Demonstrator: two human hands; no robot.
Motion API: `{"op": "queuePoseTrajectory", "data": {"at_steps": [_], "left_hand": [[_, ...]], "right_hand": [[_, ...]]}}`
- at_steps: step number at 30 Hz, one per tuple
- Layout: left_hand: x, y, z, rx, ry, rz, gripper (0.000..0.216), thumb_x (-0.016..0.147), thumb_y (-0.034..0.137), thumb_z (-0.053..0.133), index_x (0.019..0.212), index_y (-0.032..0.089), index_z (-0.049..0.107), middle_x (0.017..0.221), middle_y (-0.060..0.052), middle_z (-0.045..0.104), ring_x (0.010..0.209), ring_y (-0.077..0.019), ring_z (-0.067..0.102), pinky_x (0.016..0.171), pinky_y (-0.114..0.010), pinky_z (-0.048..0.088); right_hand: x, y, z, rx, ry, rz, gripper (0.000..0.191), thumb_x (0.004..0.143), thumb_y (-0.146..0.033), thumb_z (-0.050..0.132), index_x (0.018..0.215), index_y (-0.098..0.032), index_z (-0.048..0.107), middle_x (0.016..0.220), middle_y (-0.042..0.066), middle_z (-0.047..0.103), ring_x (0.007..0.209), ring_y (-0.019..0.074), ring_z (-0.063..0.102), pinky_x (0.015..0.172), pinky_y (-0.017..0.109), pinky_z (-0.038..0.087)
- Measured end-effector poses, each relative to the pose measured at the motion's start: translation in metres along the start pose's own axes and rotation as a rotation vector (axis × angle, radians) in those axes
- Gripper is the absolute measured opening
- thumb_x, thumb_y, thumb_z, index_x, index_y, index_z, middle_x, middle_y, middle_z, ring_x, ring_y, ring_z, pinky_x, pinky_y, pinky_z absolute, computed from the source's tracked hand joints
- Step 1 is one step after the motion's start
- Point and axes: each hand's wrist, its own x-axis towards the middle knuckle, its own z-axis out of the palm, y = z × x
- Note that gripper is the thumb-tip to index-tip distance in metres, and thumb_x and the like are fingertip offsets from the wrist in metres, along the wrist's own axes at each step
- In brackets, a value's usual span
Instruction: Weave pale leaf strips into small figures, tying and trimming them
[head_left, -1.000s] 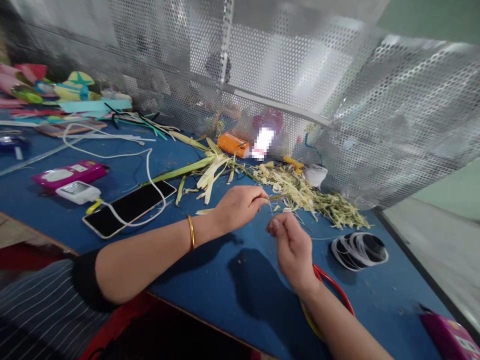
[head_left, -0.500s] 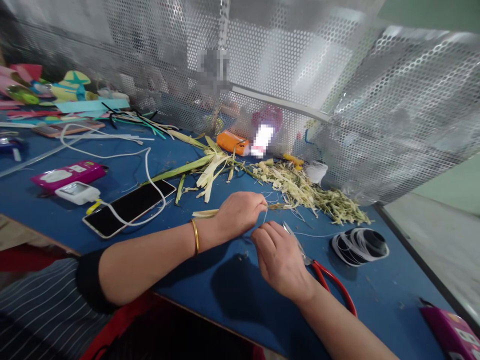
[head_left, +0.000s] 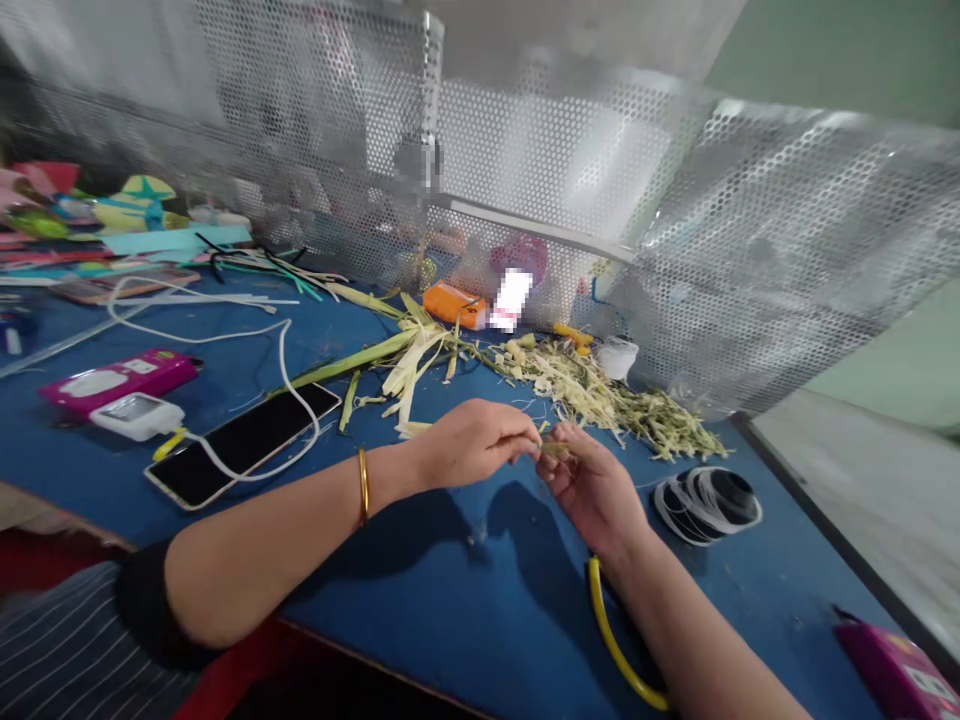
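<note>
My left hand [head_left: 480, 442], a gold bangle at its wrist, is closed in a pinch at the middle of the table. Its fingertips meet those of my right hand [head_left: 600, 485], which is turned with the palm partly showing and its fingers curled. Between them is a small yellow-green strip of leaf [head_left: 556, 448], pinched from both sides; fingers cover most of it. A curved yellow handle [head_left: 619, 650] lies under my right forearm, and the rest of that tool is hidden. To the right stands a black spool of white thread [head_left: 706, 505].
Pale husk leaves [head_left: 412, 365] and a heap of shredded plant bits [head_left: 577, 385] lie beyond my hands. On the left are a black-screened phone [head_left: 247, 440], a white cable [head_left: 283, 350] and a magenta pack [head_left: 124, 380]. A perforated metal screen [head_left: 540, 150] borders the back.
My right hand has rolled palm-up and moved up to my left fingertips, where a leaf strip now shows. The red-handled scissors have gone from view; a yellow handle shows under the forearm.
</note>
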Motion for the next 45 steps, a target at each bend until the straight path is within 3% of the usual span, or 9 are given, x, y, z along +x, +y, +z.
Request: {"op": "queuePoseTrajectory", "data": {"at_steps": [6, 11, 15, 18, 21, 25, 31, 37, 45], "left_hand": [[0.001, -0.010, 0.005, -0.032, 0.258, -0.271, 0.016, 0.087, 0.021, 0.054, 0.081, 0.017, 0.068, 0.066, 0.001, 0.067, 0.063, -0.0121, 0.060, 0.064, -0.023, 0.044], [-0.002, -0.012, 0.010, 0.092, 0.211, -0.263, 0.017, 0.086, 0.019, 0.052, 0.086, 0.019, 0.069, 0.075, 0.000, 0.071, 0.071, -0.0144, 0.064, 0.069, -0.025, 0.044], [-0.004, -0.012, 0.018, 0.236, 0.125, -0.247, 0.021, 0.087, 0.017, 0.048, 0.085, 0.019, 0.069, 0.085, -0.003, 0.073, 0.081, -0.0176, 0.065, 0.072, -0.027, 0.044], [-0.006, -0.014, 0.022, 0.323, 0.054, -0.204, 0.022, 0.089, 0.019, 0.046, 0.087, 0.017, 0.068, 0.084, -0.006, 0.072, 0.080, -0.0198, 0.065, 0.070, -0.029, 0.045], [-0.006, -0.012, 0.018, 0.311, -0.091, -0.124, 0.018, 0.085, 0.017, 0.051, 0.082, 0.017, 0.068, 0.080, -0.006, 0.071, 0.078, -0.0204, 0.066, 0.068, -0.028, 0.044], [-0.003, -0.004, 0.006, -0.114, -0.311, -0.101, 0.014, 0.082, 0.012, 0.056, 0.081, 0.017, 0.068, 0.068, -0.001, 0.068, 0.065, -0.0124, 0.063, 0.063, -0.021, 0.044], [0.000, 0.001, 0.003, -0.588, -0.101, -0.348, 0.011, 0.084, 0.024, 0.058, 0.080, 0.015, 0.062, 0.063, 0.002, 0.060, 0.051, -0.0072, 0.051, 0.053, -0.020, 0.044], [0.001, -0.004, 0.010, -0.508, 0.187, -0.525, 0.010, 0.082, 0.024, 0.056, 0.080, 0.015, 0.061, 0.064, 0.002, 0.062, 0.045, -0.0072, 0.051, 0.047, -0.020, 0.043], [-0.001, -0.013, 0.021, 0.039, 0.187, -0.424, 0.016, 0.080, 0.019, 0.054, 0.077, 0.018, 0.069, 0.071, -0.002, 0.072, 0.068, -0.0151, 0.064, 0.063, -0.025, 0.044]], "right_hand": [[-0.014, 0.023, 0.012, -0.352, -0.018, -0.301, 0.023, 0.093, -0.036, 0.050, 0.074, -0.021, 0.052, 0.071, 0.001, 0.054, 0.070, 0.0164, 0.055, 0.067, 0.030, 0.046], [-0.025, 0.024, 0.010, -1.132, -0.209, -0.748, 0.019, 0.094, -0.013, 0.037, 0.082, -0.022, 0.050, 0.075, 0.003, 0.055, 0.069, 0.0173, 0.049, 0.063, 0.031, 0.039], [-0.027, 0.020, 0.015, -1.299, -0.334, -0.925, 0.021, 0.090, -0.006, 0.036, 0.080, -0.021, 0.046, 0.069, 0.002, 0.051, 0.064, 0.0176, 0.044, 0.058, 0.030, 0.034], [-0.027, 0.017, 0.017, -1.215, -0.332, -0.864, 0.021, 0.092, -0.011, 0.037, 0.078, -0.022, 0.047, 0.068, 0.001, 0.051, 0.062, 0.0165, 0.045, 0.058, 0.029, 0.034], [-0.025, 0.007, 0.014, -0.920, -0.235, -0.610, 0.024, 0.096, -0.022, 0.042, 0.073, -0.021, 0.050, 0.066, 0.000, 0.052, 0.061, 0.0140, 0.047, 0.058, 0.027, 0.037], [-0.015, -0.009, 0.003, -0.319, -0.114, -0.222, 0.023, 0.089, -0.031, 0.058, 0.069, -0.019, 0.055, 0.062, -0.002, 0.052, 0.053, 0.0098, 0.044, 0.051, 0.023, 0.035], [-0.001, 0.000, -0.004, 0.186, 0.021, 0.096, 0.021, 0.067, -0.027, 0.079, 0.069, -0.018, 0.060, 0.062, -0.005, 0.055, 0.055, 0.0078, 0.051, 0.056, 0.019, 0.046], [-0.010, 0.017, 0.011, 0.066, 0.031, -0.050, 0.019, 0.076, -0.035, 0.073, 0.074, -0.020, 0.062, 0.072, -0.001, 0.064, 0.074, 0.0148, 0.063, 0.065, 0.024, 0.050], [-0.024, 0.028, 0.013, -0.944, -0.045, -0.538, 0.022, 0.096, -0.026, 0.043, 0.078, -0.022, 0.054, 0.074, 0.001, 0.060, 0.070, 0.0151, 0.055, 0.067, 0.027, 0.041]]}}
